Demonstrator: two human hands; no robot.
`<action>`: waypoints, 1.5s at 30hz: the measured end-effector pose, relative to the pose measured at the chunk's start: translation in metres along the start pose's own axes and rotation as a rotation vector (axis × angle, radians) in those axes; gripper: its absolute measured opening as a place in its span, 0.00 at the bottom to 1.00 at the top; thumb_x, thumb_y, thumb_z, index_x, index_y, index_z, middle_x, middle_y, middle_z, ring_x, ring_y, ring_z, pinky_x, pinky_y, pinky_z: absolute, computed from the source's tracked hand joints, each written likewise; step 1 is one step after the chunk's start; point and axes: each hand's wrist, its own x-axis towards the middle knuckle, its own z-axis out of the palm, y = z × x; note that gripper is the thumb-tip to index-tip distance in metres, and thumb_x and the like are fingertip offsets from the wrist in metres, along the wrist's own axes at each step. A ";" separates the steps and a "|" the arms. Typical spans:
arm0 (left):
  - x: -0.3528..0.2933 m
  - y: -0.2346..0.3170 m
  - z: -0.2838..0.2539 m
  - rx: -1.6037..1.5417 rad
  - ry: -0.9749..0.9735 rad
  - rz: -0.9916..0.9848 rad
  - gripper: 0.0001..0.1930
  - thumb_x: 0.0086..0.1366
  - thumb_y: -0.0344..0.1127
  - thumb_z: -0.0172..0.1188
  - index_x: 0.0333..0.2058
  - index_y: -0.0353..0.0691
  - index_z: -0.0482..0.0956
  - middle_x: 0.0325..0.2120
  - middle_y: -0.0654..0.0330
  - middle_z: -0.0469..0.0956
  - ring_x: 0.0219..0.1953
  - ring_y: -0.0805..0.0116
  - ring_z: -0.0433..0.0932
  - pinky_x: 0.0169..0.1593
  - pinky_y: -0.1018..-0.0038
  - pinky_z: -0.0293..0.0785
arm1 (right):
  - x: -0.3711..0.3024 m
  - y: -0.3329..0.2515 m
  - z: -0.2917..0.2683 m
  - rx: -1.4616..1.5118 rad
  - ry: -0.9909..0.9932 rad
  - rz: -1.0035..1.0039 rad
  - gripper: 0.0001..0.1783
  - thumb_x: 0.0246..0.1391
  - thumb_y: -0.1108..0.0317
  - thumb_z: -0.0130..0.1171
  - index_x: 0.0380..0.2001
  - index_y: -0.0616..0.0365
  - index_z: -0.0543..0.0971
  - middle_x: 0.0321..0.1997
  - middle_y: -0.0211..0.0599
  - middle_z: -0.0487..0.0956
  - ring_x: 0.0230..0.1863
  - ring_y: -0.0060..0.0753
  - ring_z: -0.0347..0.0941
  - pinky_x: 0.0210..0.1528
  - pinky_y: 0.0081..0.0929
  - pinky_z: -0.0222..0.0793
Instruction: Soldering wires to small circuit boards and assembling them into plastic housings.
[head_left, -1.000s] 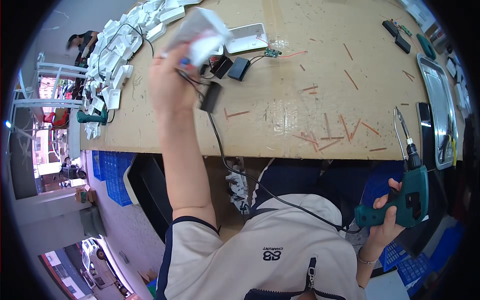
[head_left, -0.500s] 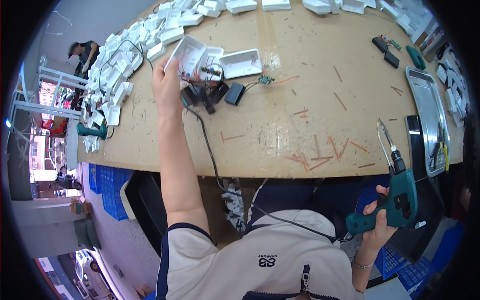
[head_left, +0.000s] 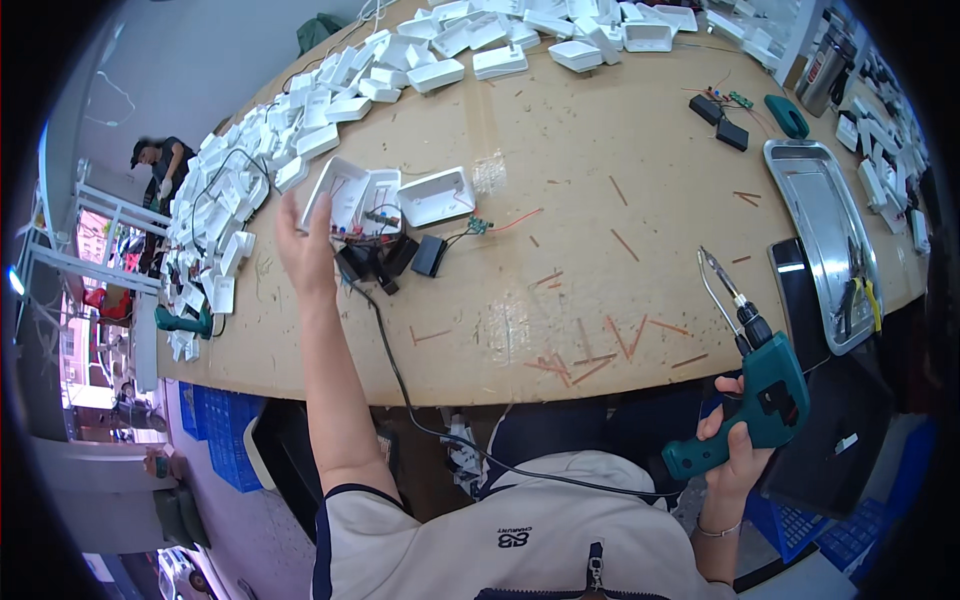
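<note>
My left hand (head_left: pixel 306 245) is at the left side of a white plastic case (head_left: pixel 349 190), fingers stretched and apart, holding nothing. Red wires and a small circuit board (head_left: pixel 382 217) show by the case's near edge. Black box-shaped parts (head_left: pixel 378 268) lie just in front of it. Another white shell (head_left: pixel 437 197) and a black box (head_left: pixel 429 256) wired to a green board (head_left: pixel 480 226) sit to the right. My right hand (head_left: pixel 735 445) grips a green soldering gun (head_left: pixel 765 400), its metal tip and thin feed tube pointing up and away over the table's near edge.
White plastic shells (head_left: pixel 400 75) are heaped along the far and left edges. At right lie a metal tray (head_left: pixel 815 230) with pliers (head_left: pixel 860 300), a dark phone (head_left: pixel 797 290) and black boxes (head_left: pixel 718 122). Copper-coloured strips (head_left: pixel 625 335) are scattered. A black cord (head_left: pixel 390 350) crosses the near edge.
My left hand has let go of the white case's side wall and its fingers have spread. My right hand still holds the soldering gun. The whole view has shifted.
</note>
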 end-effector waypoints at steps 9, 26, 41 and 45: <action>0.006 0.102 0.135 0.022 -0.334 0.439 0.15 0.56 0.33 0.57 0.42 0.33 0.73 0.34 0.55 0.75 0.38 0.64 0.73 0.45 0.71 0.67 | 0.033 0.011 -0.025 0.356 -0.077 0.098 0.35 0.49 0.58 0.60 0.53 0.68 0.58 0.49 0.50 0.68 0.26 0.22 0.69 0.23 0.19 0.68; 0.067 0.113 0.358 0.269 -0.878 0.059 0.16 0.45 0.31 0.55 0.35 0.31 0.72 0.22 0.55 0.74 0.22 0.70 0.73 0.27 0.77 0.69 | 0.068 0.021 -0.039 0.453 -0.049 0.099 0.35 0.48 0.59 0.60 0.54 0.67 0.59 0.48 0.50 0.69 0.25 0.26 0.70 0.24 0.22 0.69; -0.117 0.133 0.186 0.219 -1.365 0.247 0.28 0.49 0.40 0.63 0.48 0.37 0.67 0.38 0.54 0.73 0.41 0.64 0.72 0.45 0.71 0.68 | 0.042 0.018 -0.051 0.559 -0.053 -0.016 0.36 0.48 0.55 0.60 0.54 0.65 0.60 0.49 0.45 0.69 0.24 0.22 0.67 0.24 0.20 0.68; -0.102 0.129 0.198 0.082 -1.384 0.336 0.29 0.51 0.48 0.62 0.48 0.36 0.68 0.39 0.51 0.71 0.42 0.60 0.71 0.45 0.67 0.68 | 0.037 0.016 -0.056 0.544 -0.072 -0.042 0.36 0.48 0.55 0.60 0.54 0.65 0.60 0.49 0.46 0.69 0.25 0.22 0.67 0.24 0.20 0.68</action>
